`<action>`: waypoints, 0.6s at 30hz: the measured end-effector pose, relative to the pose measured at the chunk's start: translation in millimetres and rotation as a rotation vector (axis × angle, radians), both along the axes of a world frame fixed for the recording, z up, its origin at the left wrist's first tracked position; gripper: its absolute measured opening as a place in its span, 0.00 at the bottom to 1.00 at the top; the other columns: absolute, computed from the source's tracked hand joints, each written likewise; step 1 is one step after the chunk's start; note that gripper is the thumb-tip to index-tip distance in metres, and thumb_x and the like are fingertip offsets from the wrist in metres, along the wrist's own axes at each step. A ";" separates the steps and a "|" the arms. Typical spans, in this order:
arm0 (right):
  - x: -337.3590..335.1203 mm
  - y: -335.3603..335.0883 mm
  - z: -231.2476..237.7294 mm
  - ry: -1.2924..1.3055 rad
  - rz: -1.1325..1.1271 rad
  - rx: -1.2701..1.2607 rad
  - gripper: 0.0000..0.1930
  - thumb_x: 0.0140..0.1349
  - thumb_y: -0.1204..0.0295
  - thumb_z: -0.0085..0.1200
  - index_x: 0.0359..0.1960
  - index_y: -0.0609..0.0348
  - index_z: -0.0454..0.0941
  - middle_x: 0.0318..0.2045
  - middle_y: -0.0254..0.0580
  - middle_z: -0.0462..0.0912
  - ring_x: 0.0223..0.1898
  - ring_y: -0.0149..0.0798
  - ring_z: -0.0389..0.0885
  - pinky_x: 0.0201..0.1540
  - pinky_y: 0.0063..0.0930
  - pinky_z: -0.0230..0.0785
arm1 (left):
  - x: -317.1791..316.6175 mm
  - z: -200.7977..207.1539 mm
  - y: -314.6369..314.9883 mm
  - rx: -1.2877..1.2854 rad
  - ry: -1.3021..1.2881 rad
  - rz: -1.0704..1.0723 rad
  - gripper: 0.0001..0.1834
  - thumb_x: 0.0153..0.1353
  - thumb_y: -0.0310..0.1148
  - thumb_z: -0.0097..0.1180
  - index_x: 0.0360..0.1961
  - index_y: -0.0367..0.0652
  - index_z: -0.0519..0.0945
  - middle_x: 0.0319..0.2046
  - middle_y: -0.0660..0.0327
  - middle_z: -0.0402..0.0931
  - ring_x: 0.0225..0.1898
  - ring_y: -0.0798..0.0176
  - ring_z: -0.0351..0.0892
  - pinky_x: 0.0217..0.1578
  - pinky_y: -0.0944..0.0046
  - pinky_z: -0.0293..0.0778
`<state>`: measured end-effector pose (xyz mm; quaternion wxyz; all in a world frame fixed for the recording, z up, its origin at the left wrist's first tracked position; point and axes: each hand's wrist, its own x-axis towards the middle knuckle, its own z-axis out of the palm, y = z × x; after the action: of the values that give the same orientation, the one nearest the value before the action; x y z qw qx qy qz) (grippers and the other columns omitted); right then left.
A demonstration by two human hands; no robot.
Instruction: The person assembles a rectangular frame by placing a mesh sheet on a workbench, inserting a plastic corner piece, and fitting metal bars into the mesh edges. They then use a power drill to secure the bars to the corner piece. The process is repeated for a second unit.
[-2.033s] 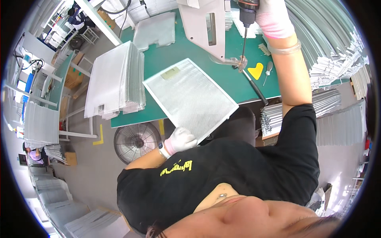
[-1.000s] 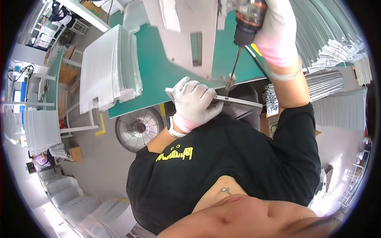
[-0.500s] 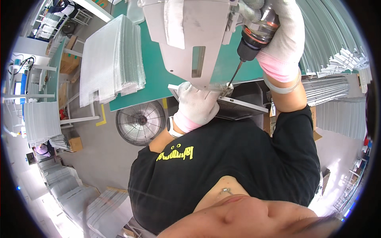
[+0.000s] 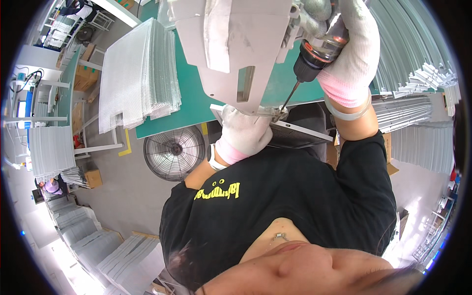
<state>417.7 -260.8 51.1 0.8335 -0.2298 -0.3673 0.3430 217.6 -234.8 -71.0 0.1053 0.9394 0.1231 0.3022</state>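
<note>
My right hand, in a white glove with a pink cuff, is wrapped round a power screwdriver with a black chuck and a long thin bit. The bit slants down to a small metal fitting on the edge of a light-framed dark panel. My left hand, gloved the same way, is closed on that panel's frame beside the fitting; its fingertips are partly hidden. Just above it hangs the narrow lower end of a pale grey machine head with a slot in it.
A stack of white mesh sheets lies on the green table. Below its edge stands a round floor fan. Long metal strips are piled at the right, with more stacked panels beneath. Further stacks stand lower left.
The screwdriver bit's tip has shifted slightly down and left at the fitting. The machine head's lower end sits slightly lower. My left hand keeps its hold on the panel.
</note>
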 end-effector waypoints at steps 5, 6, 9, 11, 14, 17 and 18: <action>-13.5 -21.6 -7.4 -0.168 0.205 -0.072 0.15 0.67 0.67 0.53 0.49 0.61 0.69 0.27 0.38 0.77 0.23 0.28 0.73 0.26 0.24 0.67 | 3.0 -8.2 -6.8 -0.096 0.002 -0.023 0.18 0.46 0.36 0.70 0.41 0.47 0.85 0.33 0.63 0.78 0.33 0.58 0.76 0.29 0.55 0.69; -21.2 -20.2 -12.8 -0.130 0.214 -0.048 0.19 0.66 0.67 0.54 0.54 0.62 0.66 0.26 0.38 0.76 0.21 0.28 0.71 0.25 0.22 0.66 | 5.1 -11.7 -7.3 -0.169 -0.023 -0.072 0.18 0.47 0.36 0.70 0.42 0.46 0.85 0.33 0.62 0.78 0.33 0.57 0.77 0.31 0.55 0.70; -17.0 -21.1 -28.3 -0.094 0.253 -0.004 0.33 0.64 0.64 0.57 0.66 0.64 0.58 0.25 0.38 0.74 0.19 0.25 0.67 0.22 0.19 0.62 | 11.1 -13.3 -7.7 -0.320 -0.043 -0.156 0.19 0.50 0.36 0.70 0.44 0.44 0.84 0.33 0.60 0.77 0.35 0.55 0.77 0.37 0.55 0.74; -8.8 -22.9 -33.9 -0.116 0.282 -0.018 0.39 0.61 0.57 0.62 0.67 0.65 0.57 0.25 0.35 0.73 0.18 0.24 0.66 0.21 0.18 0.59 | 10.7 -24.0 -4.0 -0.324 -0.006 -0.163 0.24 0.52 0.39 0.68 0.50 0.46 0.81 0.41 0.58 0.77 0.43 0.52 0.76 0.45 0.52 0.73; -2.4 -24.3 -39.1 -0.167 0.298 -0.088 0.45 0.54 0.48 0.70 0.64 0.64 0.60 0.25 0.30 0.72 0.21 0.22 0.68 0.24 0.16 0.58 | 4.4 -58.1 6.0 -0.268 -0.025 -0.223 0.30 0.54 0.44 0.63 0.59 0.48 0.78 0.54 0.56 0.77 0.58 0.47 0.74 0.57 0.46 0.69; -21.8 -19.2 -45.4 -0.020 0.174 0.014 0.45 0.54 0.48 0.71 0.62 0.63 0.60 0.25 0.28 0.71 0.25 0.21 0.69 0.29 0.17 0.61 | 8.3 -55.7 9.0 -0.413 -0.045 -0.231 0.24 0.56 0.43 0.62 0.53 0.46 0.79 0.50 0.58 0.79 0.55 0.47 0.76 0.55 0.45 0.70; -24.4 -19.2 -48.8 0.000 0.194 0.055 0.44 0.53 0.49 0.72 0.62 0.63 0.61 0.25 0.28 0.71 0.26 0.22 0.70 0.31 0.17 0.63 | 11.3 -50.3 7.8 -0.666 0.009 -0.209 0.21 0.56 0.42 0.62 0.49 0.45 0.80 0.47 0.60 0.80 0.52 0.48 0.78 0.53 0.45 0.70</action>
<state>393.3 -280.0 2.3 0.8025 -0.1700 -0.3969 0.4117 228.9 -227.0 -121.3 0.4357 0.8623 0.1184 0.2292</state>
